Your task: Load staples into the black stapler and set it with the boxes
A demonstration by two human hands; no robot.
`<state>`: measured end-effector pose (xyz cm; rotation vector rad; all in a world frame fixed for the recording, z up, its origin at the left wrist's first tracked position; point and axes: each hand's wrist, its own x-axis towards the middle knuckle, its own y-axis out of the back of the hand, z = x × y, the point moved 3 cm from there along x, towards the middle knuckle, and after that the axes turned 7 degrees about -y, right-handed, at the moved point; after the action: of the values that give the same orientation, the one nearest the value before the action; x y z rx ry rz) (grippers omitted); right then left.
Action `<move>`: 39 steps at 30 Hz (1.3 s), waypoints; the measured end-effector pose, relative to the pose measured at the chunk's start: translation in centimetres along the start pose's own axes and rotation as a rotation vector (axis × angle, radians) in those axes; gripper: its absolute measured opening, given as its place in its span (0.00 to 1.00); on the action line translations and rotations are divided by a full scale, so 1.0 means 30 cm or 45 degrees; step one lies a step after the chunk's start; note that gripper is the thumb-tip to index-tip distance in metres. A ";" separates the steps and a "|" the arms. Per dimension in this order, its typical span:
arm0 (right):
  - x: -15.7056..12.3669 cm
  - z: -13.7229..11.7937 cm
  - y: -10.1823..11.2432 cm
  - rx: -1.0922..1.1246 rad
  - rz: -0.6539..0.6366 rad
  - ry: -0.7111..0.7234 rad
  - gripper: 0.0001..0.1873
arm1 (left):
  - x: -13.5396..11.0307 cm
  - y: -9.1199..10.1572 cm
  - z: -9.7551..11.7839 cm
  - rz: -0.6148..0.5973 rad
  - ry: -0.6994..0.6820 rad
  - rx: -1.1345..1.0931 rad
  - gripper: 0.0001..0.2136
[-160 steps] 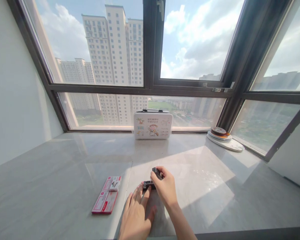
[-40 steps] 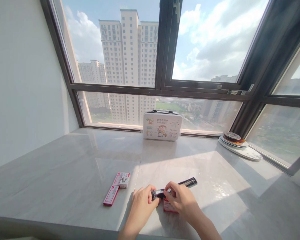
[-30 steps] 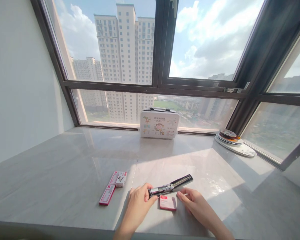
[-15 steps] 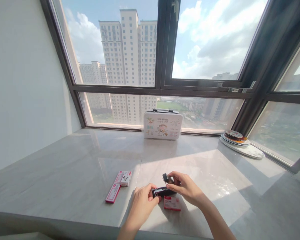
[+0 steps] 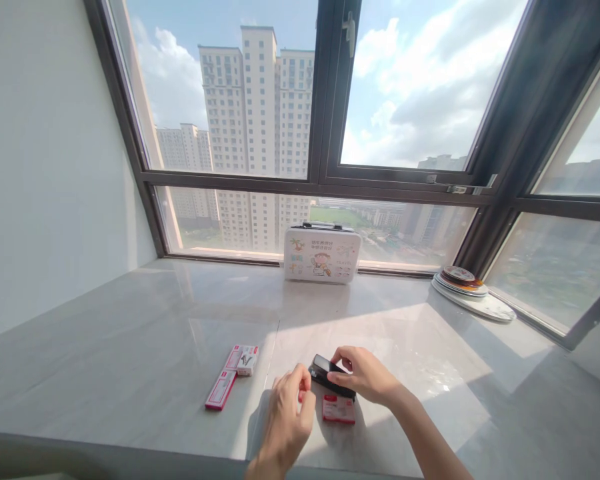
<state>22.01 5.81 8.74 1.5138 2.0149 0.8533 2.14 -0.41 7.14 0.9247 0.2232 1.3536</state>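
A stapler (image 5: 336, 381), apparently closed already, is clamped in the right grip (image 5: 357, 373); the left grip (image 5: 291, 410) is held parted, a box (image 5: 339, 410) lying to its right.

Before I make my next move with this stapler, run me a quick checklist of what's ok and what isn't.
1. Stapler held: ok, the right hand grips it.
2. Stapler folded down: ok, its top looks lowered over its base.
3. Staples loaded: cannot tell, the inside is hidden.
4. Left hand off the stapler: cannot tell, its curled fingers are right by one end.
5. Near side of the stapler clear: not ok, a red-and-white box lies close by.
6. Other boxes out of the way: ok, they lie left of the left hand.
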 end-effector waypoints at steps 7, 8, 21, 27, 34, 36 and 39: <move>-0.010 0.111 -0.013 0.258 0.062 -0.121 0.27 | 0.007 -0.070 0.063 -0.402 -0.434 -0.151 0.23; -0.028 0.120 -0.019 0.291 0.074 -0.130 0.30 | 0.008 -0.053 0.034 -0.389 -0.381 -0.115 0.23; -0.204 0.142 -0.177 0.931 0.157 -0.449 0.34 | -0.073 0.159 -0.218 -0.557 -0.077 -0.110 0.37; -0.178 0.030 -0.197 0.963 0.116 -0.396 0.34 | -0.012 0.058 -0.135 -0.400 -0.032 -0.120 0.35; -0.154 0.009 -0.223 0.969 0.151 -0.331 0.33 | 0.002 -0.005 -0.128 -0.384 0.011 -0.118 0.39; -0.154 0.020 -0.227 0.945 0.212 -0.333 0.33 | 0.001 0.000 -0.128 -0.382 0.011 -0.119 0.38; -0.155 0.030 -0.232 0.918 0.303 -0.333 0.33 | 0.000 0.002 -0.126 -0.375 0.008 -0.119 0.38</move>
<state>19.30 0.16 3.11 2.1410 2.0659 -0.0424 -0.30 1.23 4.74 0.7762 0.2865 1.0858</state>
